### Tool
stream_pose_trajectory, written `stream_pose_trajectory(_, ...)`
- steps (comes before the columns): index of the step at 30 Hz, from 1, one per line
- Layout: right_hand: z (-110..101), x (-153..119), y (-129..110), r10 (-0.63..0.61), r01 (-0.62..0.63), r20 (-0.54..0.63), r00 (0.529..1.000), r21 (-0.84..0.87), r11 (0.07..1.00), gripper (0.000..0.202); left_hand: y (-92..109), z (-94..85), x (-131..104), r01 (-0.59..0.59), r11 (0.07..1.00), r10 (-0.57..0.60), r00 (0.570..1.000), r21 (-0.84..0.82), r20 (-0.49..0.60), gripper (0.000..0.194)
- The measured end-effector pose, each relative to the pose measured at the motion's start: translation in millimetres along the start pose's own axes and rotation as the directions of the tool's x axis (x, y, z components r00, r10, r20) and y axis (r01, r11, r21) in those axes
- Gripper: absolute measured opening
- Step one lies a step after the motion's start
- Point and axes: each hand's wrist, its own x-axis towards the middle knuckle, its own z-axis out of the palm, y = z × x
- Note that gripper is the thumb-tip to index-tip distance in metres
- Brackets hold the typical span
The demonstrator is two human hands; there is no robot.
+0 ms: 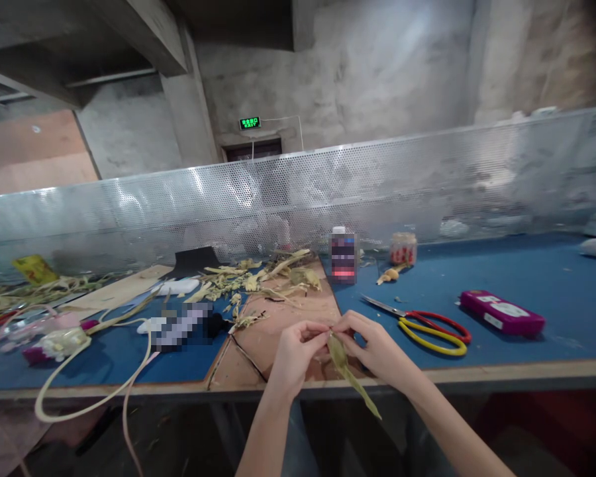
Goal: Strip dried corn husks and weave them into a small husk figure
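Both of your hands meet at the upper end of a dry, yellow-green strip: the left hand (298,351) and the right hand (367,341) each pinch it between thumb and forefinger, fingertips almost touching, with the rest of the strip (342,361) hanging below them, slanting past the tabletop's front edge in this view. Exactly what happens under your fingertips is too small to tell. Keep the pinch light, since something that looks this dry may well split along its length, and work in short, even movements rather than one hard tug. Let the loose tail hang free of your wrists so it doesn't twist. Your hands are over the brown sheet (291,308), and it makes a sensible place to steady your wrists. Just right of your right hand, the scissors (407,314) lie with handles towards you; mind the blades if that elbow swings out. Beyond the hands, pale dry scraps (305,277) litter the sheet and blue tabletop (442,281), so keep your strip apart from them.
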Motion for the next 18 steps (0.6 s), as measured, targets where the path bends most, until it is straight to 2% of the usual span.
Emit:
stream_pose_trajectory(4,0.0,0.2,0.5,-0.043,0.043,-0.001,0.999,-0.017,0.999,0.016,2.2,-0.2,-0.1,0.006,1.000,-0.005,1.000,-0.029,0.018,0.022)
stream_pose_trajectory(11,1.1,-0.6,1.2,-0.074,0.074,-0.006,0.997,-0.034,0.997,0.019,0.9,1.0,0.3,0.001,1.000,-0.001,1.000,0.027,-0.007,0.027)
stream_pose_trajectory(14,0.7,-0.2,-2.3,-0.049,0.048,-0.029,0.998,-0.006,0.999,0.016,0.4,1.2,0.4,-0.020,0.999,0.020,1.000,0.030,-0.011,0.026)
stream_pose_trajectory(18,0.1,1.1,-4.4,0.036,-0.036,-0.026,0.999,0.020,0.999,0.015,1.8,2.5,0.1,-0.093,0.989,0.095,0.995,0.118,-0.012,0.021)
